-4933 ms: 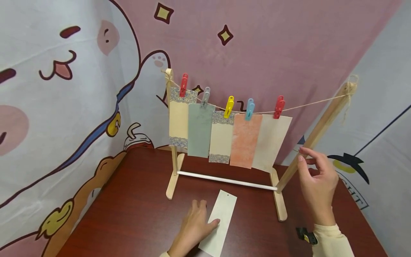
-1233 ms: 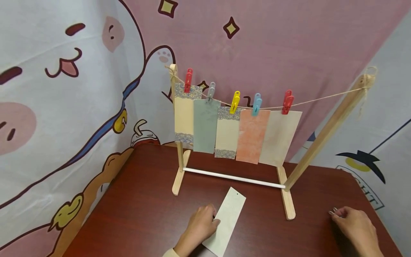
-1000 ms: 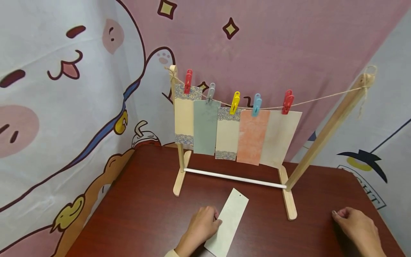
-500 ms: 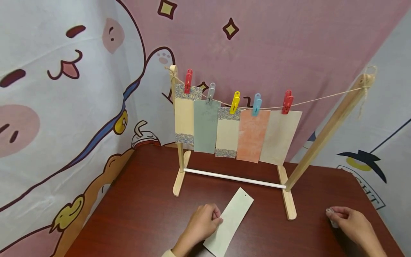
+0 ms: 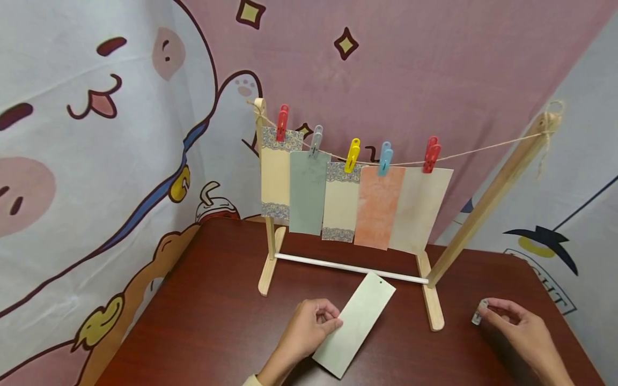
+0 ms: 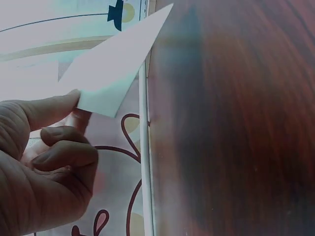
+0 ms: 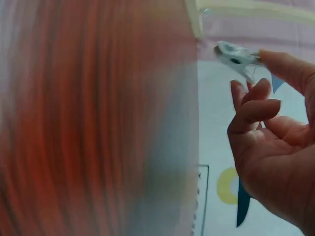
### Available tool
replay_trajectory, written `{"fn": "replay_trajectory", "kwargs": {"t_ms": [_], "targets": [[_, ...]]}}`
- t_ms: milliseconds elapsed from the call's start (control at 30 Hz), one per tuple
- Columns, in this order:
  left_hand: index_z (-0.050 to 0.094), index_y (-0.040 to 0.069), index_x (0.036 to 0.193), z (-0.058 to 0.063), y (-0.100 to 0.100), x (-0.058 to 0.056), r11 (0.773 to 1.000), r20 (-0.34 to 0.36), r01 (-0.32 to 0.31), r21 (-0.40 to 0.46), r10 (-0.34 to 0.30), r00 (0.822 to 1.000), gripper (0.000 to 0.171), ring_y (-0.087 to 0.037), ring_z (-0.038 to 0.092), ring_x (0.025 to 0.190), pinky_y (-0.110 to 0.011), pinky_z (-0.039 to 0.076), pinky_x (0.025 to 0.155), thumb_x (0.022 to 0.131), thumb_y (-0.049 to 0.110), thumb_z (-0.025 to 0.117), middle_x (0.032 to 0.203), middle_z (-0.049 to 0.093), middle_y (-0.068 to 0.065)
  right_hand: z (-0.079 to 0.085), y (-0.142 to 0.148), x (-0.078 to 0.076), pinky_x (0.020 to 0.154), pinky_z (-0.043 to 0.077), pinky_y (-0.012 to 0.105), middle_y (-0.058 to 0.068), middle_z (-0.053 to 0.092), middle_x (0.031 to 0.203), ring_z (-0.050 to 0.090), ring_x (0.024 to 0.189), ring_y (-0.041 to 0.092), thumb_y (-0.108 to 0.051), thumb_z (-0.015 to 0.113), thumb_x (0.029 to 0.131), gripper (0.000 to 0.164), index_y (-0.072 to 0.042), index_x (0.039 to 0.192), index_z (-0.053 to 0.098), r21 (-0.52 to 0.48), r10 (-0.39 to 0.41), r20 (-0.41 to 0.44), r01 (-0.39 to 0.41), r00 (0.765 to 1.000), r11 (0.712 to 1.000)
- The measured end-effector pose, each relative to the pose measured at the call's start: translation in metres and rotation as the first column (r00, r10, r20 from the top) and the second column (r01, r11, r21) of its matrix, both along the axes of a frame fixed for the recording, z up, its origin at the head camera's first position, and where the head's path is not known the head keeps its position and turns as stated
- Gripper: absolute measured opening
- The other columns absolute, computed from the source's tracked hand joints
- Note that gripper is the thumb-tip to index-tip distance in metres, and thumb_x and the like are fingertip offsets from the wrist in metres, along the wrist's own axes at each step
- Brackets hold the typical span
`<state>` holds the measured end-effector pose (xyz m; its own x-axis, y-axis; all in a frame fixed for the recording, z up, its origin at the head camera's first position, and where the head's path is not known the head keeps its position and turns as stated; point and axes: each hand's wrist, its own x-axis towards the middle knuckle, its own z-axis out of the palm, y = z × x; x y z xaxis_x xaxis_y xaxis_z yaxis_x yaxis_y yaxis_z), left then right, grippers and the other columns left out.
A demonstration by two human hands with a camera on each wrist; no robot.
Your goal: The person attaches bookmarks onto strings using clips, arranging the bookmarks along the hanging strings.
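My left hand (image 5: 309,328) pinches the left long edge of a pale card strip (image 5: 358,326) with a small hole at its far end. The strip is tilted up off the table, as the left wrist view of the strip (image 6: 115,66) shows. Between thumb and fingers, my right hand (image 5: 523,327) pinches a grey clothespin (image 5: 477,316) above the table's right side; in the right wrist view the clothespin (image 7: 236,55) points away from the palm. Several cards hang in a row from a twine line (image 5: 478,152), the rightmost an off-white card (image 5: 419,209) under a red clothespin (image 5: 432,154).
The twine spans a wooden stand with a left post (image 5: 269,236), a slanting right post (image 5: 497,193) and a white crossbar (image 5: 338,265). Its right foot (image 5: 433,308) lies between my hands on the dark red table (image 5: 203,321). A printed cloth (image 5: 434,64) hangs behind.
My left hand has lifted the strip off the table, moving it right and toward the stand. My right hand came down to the table's right side and now raises a grey clothespin, moving left.
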<state>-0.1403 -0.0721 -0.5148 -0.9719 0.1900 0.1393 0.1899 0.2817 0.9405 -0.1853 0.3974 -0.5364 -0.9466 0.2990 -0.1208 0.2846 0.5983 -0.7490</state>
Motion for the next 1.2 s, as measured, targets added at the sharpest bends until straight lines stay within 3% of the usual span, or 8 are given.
{"fn": "replay_trajectory", "kwargs": {"t_ms": [167,300,433,633,733,800,1000,1200], "targets": [[0.078,0.01,0.084,0.0,0.003,-0.001,0.999,-0.053,-0.001,0.045,0.003,0.999,0.015,0.001,0.049,0.06,-0.016,0.039,0.055,0.089,0.001,0.089,0.07,0.066,0.009,0.008,-0.007,0.008,0.067,0.055,0.023,-0.03,0.062,0.099,0.059,0.085,0.003,-0.055,0.076,0.101,0.061,-0.008,0.139,0.067,-0.14,-0.057,-0.051,0.049,0.997,0.989],[0.079,0.012,0.084,0.0,0.006,0.0,0.998,-0.064,-0.014,0.063,0.018,0.998,0.014,0.0,0.046,0.058,-0.016,0.036,0.053,0.089,0.005,0.09,0.068,0.064,0.006,0.019,-0.013,0.013,0.064,0.053,0.021,-0.032,0.065,0.095,0.06,0.083,0.005,-0.048,0.079,0.101,0.041,-0.024,0.133,0.073,-0.221,-0.138,-0.118,0.11,0.983,0.969],[0.081,0.014,0.083,0.002,0.01,-0.001,0.997,-0.041,-0.059,0.056,0.061,0.997,0.014,-0.002,0.044,0.056,-0.017,0.033,0.052,0.088,0.007,0.092,0.063,0.058,0.004,0.026,-0.02,0.016,0.058,0.05,0.021,-0.027,0.069,0.092,0.06,0.075,0.006,-0.036,0.082,0.101,0.035,-0.027,0.133,0.075,-0.279,-0.207,-0.189,0.15,0.96,0.949],[0.082,0.015,0.082,0.004,0.018,-0.003,0.994,-0.034,-0.089,0.064,0.092,0.995,0.014,0.0,0.041,0.052,-0.018,0.031,0.049,0.087,0.009,0.093,0.063,0.059,0.007,0.037,-0.033,0.018,0.051,0.045,0.02,-0.012,0.072,0.093,0.054,0.07,0.01,-0.018,0.087,0.097,0.034,-0.018,0.129,0.079,-0.479,-0.355,-0.287,0.188,0.89,0.858],[0.082,0.014,0.083,0.007,0.022,-0.004,0.992,-0.043,-0.078,0.1,0.083,0.996,0.013,0.001,0.04,0.052,-0.017,0.031,0.049,0.087,0.008,0.092,0.063,0.06,0.006,0.042,-0.038,0.017,0.049,0.045,0.019,-0.01,0.073,0.093,0.054,0.068,0.009,-0.014,0.089,0.094,0.033,-0.014,0.126,0.08,-0.545,-0.383,-0.31,0.167,0.87,0.822],[0.082,0.013,0.084,0.009,0.026,-0.006,0.989,-0.05,-0.07,0.128,0.077,0.996,0.012,0.001,0.041,0.052,-0.017,0.032,0.049,0.088,0.006,0.092,0.063,0.06,0.004,0.046,-0.04,0.016,0.048,0.045,0.019,-0.009,0.075,0.091,0.055,0.067,0.009,-0.011,0.089,0.093,0.033,-0.012,0.125,0.081,-0.549,-0.378,-0.327,0.151,0.866,0.822],[0.083,0.009,0.086,0.016,0.042,-0.011,0.968,-0.047,-0.079,0.239,0.093,0.995,0.01,-0.004,0.044,0.055,-0.018,0.033,0.052,0.087,0.004,0.091,0.068,0.065,-0.002,0.065,-0.049,0.009,0.049,0.038,0.021,-0.007,0.071,0.082,0.05,0.066,0.011,-0.005,0.089,0.092,0.029,-0.007,0.12,0.082,-0.448,-0.37,-0.425,0.163,0.826,0.879],[0.084,0.007,0.087,0.021,0.059,-0.013,0.943,-0.028,-0.096,0.32,0.111,0.993,0.01,-0.005,0.045,0.056,-0.017,0.034,0.053,0.086,0.001,0.091,0.075,0.073,-0.005,0.091,-0.06,0.006,0.049,0.041,0.017,0.0,0.074,0.083,0.051,0.057,0.012,0.006,0.085,0.092,0.03,0.007,0.121,0.078,-0.579,-0.41,-0.541,0.028,0.734,0.815]]}}
